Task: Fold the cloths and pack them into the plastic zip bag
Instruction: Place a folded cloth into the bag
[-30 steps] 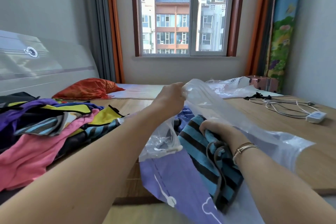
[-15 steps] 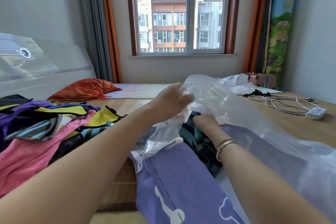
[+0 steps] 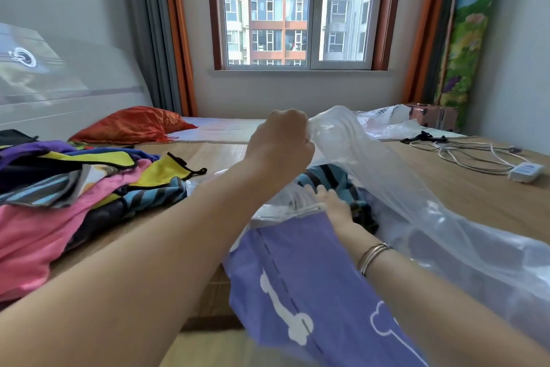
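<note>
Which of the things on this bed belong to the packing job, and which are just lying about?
Part of the job:
plastic zip bag
striped cloth going inside
pile of cloths
left hand
right hand

Lying about:
orange pillow
white cable
pink suitcase

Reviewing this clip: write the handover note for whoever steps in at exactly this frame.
Left hand: raised, gripping the upper edge of the plastic zip bag to hold its mouth open.
Right hand: reached into the bag mouth, on the blue-and-black striped cloth; whether its fingers grip the cloth cannot be told.
Bag lies on the wooden bed surface, purple printed side underneath.
Done: the striped cloth is inside the bag.
Left: the pile of cloths on the left looks unfolded and is not yet packed; bag not zipped.
</note>
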`<state>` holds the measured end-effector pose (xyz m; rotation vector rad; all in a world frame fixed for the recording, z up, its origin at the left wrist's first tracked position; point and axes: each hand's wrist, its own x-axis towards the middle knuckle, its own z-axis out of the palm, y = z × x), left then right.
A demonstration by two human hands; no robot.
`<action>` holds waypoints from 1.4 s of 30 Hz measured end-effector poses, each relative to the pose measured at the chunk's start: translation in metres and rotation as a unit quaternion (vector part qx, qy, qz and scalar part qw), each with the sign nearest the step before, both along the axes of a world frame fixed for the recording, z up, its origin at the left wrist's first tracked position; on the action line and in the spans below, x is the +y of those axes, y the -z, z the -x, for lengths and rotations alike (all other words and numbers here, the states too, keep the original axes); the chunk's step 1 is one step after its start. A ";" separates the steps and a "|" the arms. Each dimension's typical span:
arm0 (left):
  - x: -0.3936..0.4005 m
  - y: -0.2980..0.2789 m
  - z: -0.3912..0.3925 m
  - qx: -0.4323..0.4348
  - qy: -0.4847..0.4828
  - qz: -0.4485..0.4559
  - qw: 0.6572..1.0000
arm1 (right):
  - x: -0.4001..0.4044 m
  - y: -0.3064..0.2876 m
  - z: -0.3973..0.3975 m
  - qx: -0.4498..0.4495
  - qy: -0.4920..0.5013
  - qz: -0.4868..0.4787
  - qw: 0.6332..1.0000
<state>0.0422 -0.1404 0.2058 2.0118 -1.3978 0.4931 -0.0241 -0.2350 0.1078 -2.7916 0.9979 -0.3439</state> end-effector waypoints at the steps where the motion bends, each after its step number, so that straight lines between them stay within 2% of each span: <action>1: 0.000 0.002 0.000 -0.005 0.000 0.010 1.000 | 0.002 0.007 0.000 0.034 0.006 -0.008 0.999; 3: 0.001 0.004 -0.001 -0.008 0.006 0.031 0.999 | -0.002 0.017 0.001 0.088 0.054 -0.031 0.994; 7: 0.003 0.010 -0.005 0.008 0.041 0.054 0.998 | -0.021 0.022 -0.007 0.062 0.099 0.089 0.989; 8: 0.004 0.011 -0.006 0.012 0.047 0.059 0.997 | -0.025 0.023 -0.012 0.041 0.096 0.090 0.991; 11: 0.004 0.012 -0.010 0.015 0.061 0.075 0.995 | -0.044 0.026 -0.028 -0.099 0.118 0.066 0.986; 13: 0.003 0.013 -0.010 0.021 0.066 0.075 0.995 | -0.052 0.029 -0.037 -0.137 0.111 0.041 0.983; 17: 0.002 0.017 -0.012 0.017 0.078 0.066 0.995 | -0.051 0.041 -0.050 -0.082 -0.010 -0.144 0.986; 18: 0.002 0.018 -0.013 0.018 0.080 0.065 0.995 | -0.052 0.045 -0.053 -0.049 -0.029 -0.152 0.987; 20: 0.003 0.019 -0.014 0.019 0.082 0.065 0.994 | -0.055 0.052 -0.056 0.009 -0.024 -0.120 0.993; 31: 0.002 0.024 -0.018 0.013 0.115 0.053 0.992 | -0.074 0.056 -0.075 0.065 0.034 -0.109 0.991; 36: 0.002 0.021 -0.027 0.009 0.083 0.049 0.995 | -0.069 0.045 -0.065 0.077 0.014 -0.075 0.994; 39: 0.000 0.020 -0.029 0.008 0.065 0.045 0.997 | -0.058 0.048 -0.052 0.131 0.004 -0.069 0.989; 42: -0.002 0.023 -0.026 0.010 0.049 0.038 0.998 | -0.034 0.059 -0.037 0.199 -0.049 -0.078 0.976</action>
